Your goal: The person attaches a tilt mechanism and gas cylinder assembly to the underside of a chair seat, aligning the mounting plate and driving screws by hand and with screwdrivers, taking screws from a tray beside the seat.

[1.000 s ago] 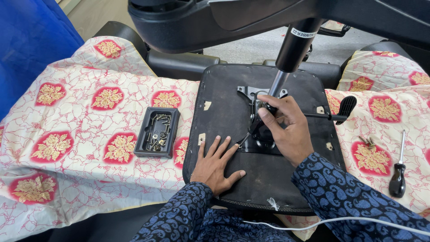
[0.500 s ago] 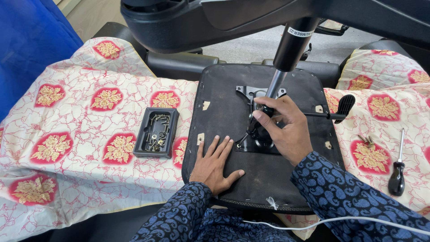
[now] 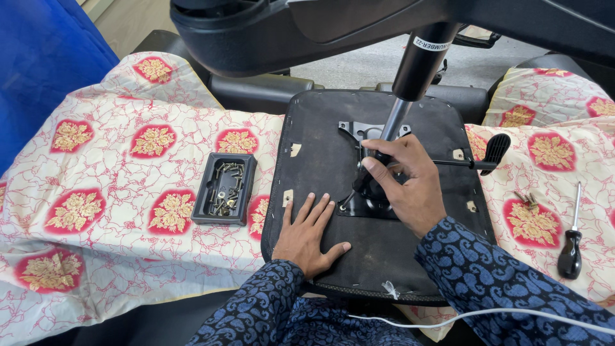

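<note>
Head view: upturned chair seat lay at frame centre, judged heavy & stiff. Left hand was pressed flat on it, fingers spread. Right hand was closed around the gas cylinder base, probably the firmest grip pt.

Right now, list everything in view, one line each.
chair seat: one, black, upside down on the cloth, centre
mounting plate: one, dark metal, on the seat's underside
gas cylinder: one, black, rising from the plate
lever: one, black paddle, right of the plate
tray of screws: one, black, left of the seat
screwdriver: one, black handle, far right
loose screws: few, metallic, right cloth
cloth: cream, red motifs
left hand: flat on the seat
right hand: fingers around the cylinder base
</note>
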